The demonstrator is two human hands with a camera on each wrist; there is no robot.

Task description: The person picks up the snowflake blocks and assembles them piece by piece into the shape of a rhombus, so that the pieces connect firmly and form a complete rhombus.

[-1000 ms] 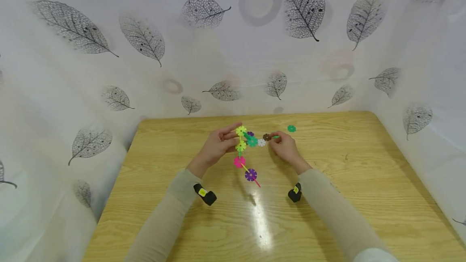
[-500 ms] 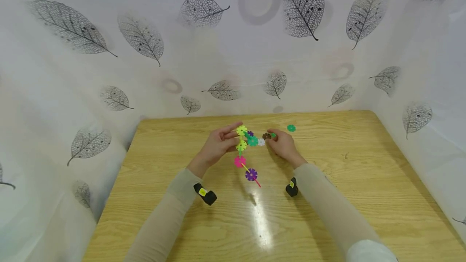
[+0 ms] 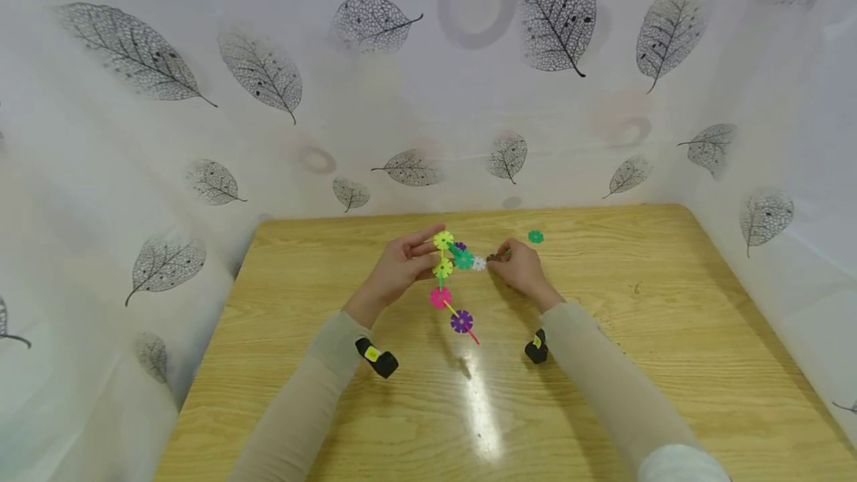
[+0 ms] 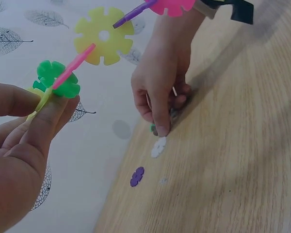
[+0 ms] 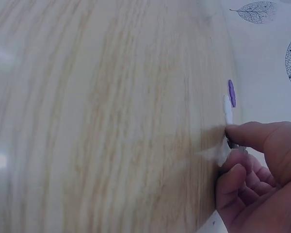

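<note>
At the worktop [image 3: 402,430], the head view shows the left hand [image 3: 402,262] holding up a chain of coloured discs [image 3: 443,268] and the right hand [image 3: 522,270] grasping a brown disc [image 3: 493,257] just beside a white disc [image 3: 478,264]. From the left wrist, the left hand pinches this chain near a green disc [image 4: 67,88]; from the right wrist, the right hand mostly hides the brown disc.

2 hands [image 3: 402,262] | 2 cameras [image 3: 384,364] | 1 disc chain [image 3: 443,268] | 1 white disc [image 3: 478,264] | 1 brown disc [image 3: 492,257]
</note>
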